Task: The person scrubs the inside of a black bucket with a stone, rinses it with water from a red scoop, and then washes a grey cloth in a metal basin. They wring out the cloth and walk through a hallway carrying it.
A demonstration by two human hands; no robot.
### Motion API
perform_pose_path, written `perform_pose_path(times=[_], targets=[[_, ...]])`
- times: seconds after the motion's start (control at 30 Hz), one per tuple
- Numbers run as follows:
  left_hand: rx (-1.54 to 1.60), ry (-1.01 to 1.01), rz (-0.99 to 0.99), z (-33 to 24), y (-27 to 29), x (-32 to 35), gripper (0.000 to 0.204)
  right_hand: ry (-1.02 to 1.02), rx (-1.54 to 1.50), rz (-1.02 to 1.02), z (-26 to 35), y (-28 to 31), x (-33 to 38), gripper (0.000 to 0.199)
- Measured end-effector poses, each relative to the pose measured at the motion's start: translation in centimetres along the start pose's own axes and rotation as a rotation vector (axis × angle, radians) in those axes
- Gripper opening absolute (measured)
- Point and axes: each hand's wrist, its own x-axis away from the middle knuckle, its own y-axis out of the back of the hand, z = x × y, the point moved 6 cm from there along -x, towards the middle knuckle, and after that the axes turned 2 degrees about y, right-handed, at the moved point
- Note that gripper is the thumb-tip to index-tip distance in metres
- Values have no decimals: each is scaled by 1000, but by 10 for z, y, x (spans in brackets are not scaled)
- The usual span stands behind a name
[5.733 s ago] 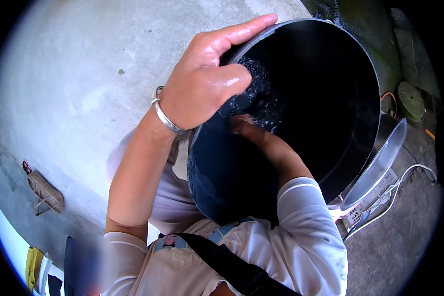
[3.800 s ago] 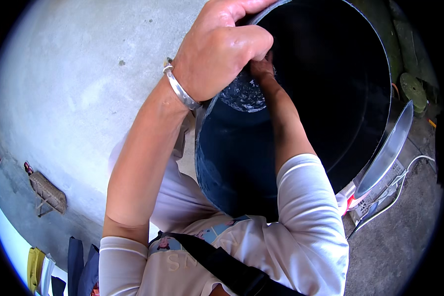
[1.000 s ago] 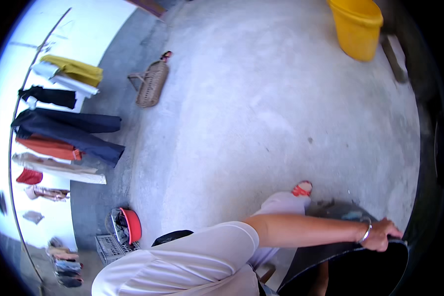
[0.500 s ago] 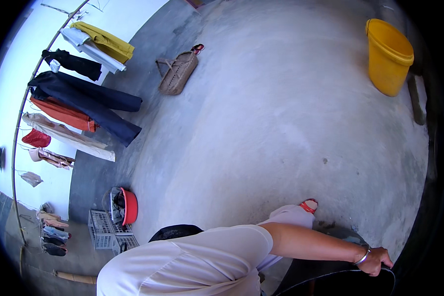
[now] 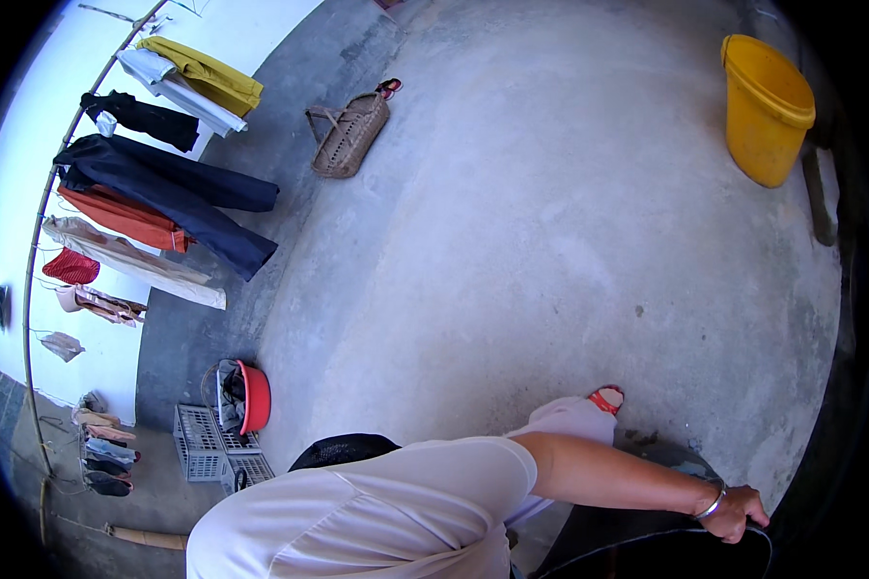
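A: Courtyard, midday. Person bends low, left hand point(image 5: 739, 511) at lower right of shot, fingers curled shut over the thin rim of a big black tub point(image 5: 676, 552). Silver bangle point(image 5: 713, 502) on that wrist.

B: And the right hand?

A: Out of shot, so can't say open or closed.

B: How's the tub going to handle?

A: Looks like stiff plastic w/ a narrow lip. Probably light when empty, but wide and awkward for one hand. What's inside isn't visible here, so weight is a guess. Rim is the obvious hold; my call is a second grip on the opposite edge would steady it. Wet rim could be slick.

B: Where's it sit vs. the fingers?

A: Rim runs right under the knuckles, fingertips hooked over it; tub body hangs below and inward of the hand, mostly cut off by frame edge. Red sandal point(image 5: 605, 399) just above the forearm, yellow bucket point(image 5: 765, 108) well apart, far across the concrete floor point(image 5: 550, 222).
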Motion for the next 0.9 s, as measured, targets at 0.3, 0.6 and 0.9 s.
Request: perform_pose_path(times=[0.3,0.6,0.9], targets=[[-42,-19,-26,-2,1,1,46,-8,-48,-4,2,-2,4,25],[3,23,-57,-7,2,12,46,2,-85,-9,4,-11,13,24],[-226,-166,-78,-23,5,13,43,-83,-288,-87,-15,-17,55,23]])
